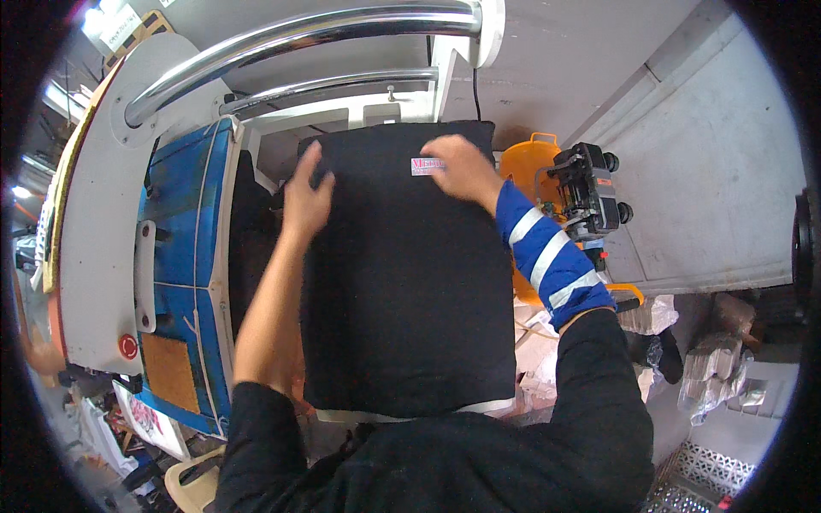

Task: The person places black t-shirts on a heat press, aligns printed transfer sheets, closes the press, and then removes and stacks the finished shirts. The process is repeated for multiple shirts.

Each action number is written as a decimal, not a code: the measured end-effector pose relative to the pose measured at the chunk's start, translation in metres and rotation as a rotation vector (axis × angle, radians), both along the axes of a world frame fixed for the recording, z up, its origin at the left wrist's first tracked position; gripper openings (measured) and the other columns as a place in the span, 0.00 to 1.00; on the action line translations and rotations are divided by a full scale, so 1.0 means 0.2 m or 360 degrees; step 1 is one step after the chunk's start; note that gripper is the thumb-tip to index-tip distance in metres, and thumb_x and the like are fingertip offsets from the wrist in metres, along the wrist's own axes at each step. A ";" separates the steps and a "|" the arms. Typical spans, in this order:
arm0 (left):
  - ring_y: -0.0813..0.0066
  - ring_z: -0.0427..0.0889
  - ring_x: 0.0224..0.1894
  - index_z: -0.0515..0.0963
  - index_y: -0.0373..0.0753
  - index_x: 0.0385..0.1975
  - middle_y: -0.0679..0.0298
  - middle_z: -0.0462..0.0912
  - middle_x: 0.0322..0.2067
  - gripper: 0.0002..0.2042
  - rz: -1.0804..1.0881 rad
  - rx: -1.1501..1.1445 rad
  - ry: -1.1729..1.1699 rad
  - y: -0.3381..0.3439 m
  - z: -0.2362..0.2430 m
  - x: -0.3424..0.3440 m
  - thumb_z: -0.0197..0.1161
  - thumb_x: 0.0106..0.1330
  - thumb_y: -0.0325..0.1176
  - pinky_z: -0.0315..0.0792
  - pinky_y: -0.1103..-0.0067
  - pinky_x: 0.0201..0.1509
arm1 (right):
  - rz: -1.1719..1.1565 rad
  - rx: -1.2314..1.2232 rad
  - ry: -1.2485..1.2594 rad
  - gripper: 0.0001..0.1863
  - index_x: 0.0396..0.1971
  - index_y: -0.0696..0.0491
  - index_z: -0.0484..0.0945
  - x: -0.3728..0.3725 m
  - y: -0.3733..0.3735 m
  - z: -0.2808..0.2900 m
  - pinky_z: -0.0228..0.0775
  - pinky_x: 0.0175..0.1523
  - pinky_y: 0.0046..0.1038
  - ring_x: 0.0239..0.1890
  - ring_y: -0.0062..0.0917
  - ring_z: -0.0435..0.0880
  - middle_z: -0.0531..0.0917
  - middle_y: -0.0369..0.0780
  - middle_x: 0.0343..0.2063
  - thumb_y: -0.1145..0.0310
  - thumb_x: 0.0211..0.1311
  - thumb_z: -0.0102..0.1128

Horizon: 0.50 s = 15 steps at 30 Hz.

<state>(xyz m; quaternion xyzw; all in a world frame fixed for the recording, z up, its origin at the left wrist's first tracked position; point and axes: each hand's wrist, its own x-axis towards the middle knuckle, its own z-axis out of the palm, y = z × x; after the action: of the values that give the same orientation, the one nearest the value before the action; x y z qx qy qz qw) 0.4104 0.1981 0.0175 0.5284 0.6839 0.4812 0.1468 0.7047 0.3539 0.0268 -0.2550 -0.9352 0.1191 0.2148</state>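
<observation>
A black cloth [402, 291] lies flat over a pad in the middle of the view, under both of my hands. My left hand [310, 192] is at its upper left with thumb and fingers apart, holding nothing. My right hand [462, 171] is at the upper right, fingers curled onto the right end of a small white label [422, 167] with pink print; my fingertips hide part of the label. My right forearm wears a blue sleeve [539, 248] with white stripes.
A white press machine [94, 239] with a blue upper part [180, 197] and chrome tubes [308, 38] surrounds the left and top. On the right are an orange container [522, 162], a black device [590, 192] and plastic-wrapped stacks [714, 368]. A beige chair [188, 479] is at lower left.
</observation>
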 end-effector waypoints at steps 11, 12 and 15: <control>0.55 0.84 0.53 0.80 0.30 0.54 0.51 0.86 0.49 0.15 0.0552 -0.0271 0.0076 -1.41 -0.14 0.28 0.62 0.70 0.26 0.73 0.67 0.64 | -0.0236 0.0041 0.0316 0.15 0.52 0.53 0.79 -0.10 -0.08 -0.02 0.80 0.48 0.46 0.43 0.47 0.88 0.87 0.50 0.38 0.75 0.67 0.53; 0.57 0.84 0.53 0.80 0.29 0.54 0.51 0.86 0.49 0.14 0.0624 -0.0411 -0.0050 -1.52 -0.17 0.28 0.62 0.72 0.28 0.74 0.68 0.63 | -0.0706 0.0066 0.0548 0.15 0.51 0.53 0.80 -0.03 -0.07 -0.01 0.80 0.49 0.44 0.42 0.47 0.88 0.87 0.50 0.40 0.74 0.66 0.54; 0.63 0.83 0.52 0.80 0.28 0.53 0.53 0.86 0.48 0.16 0.0694 -0.0709 -0.0627 -1.84 -0.29 0.27 0.62 0.75 0.35 0.74 0.72 0.59 | -0.1391 -0.0596 0.1341 0.13 0.44 0.56 0.85 0.38 -0.10 0.04 0.76 0.51 0.36 0.43 0.37 0.88 0.88 0.49 0.39 0.66 0.65 0.59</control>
<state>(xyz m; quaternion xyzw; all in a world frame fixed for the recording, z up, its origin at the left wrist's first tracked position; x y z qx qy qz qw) 0.4643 -0.1699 -0.0400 0.2225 0.8271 0.4330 0.2810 0.7803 0.3348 0.0341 -0.5777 -0.5434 0.2721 0.5449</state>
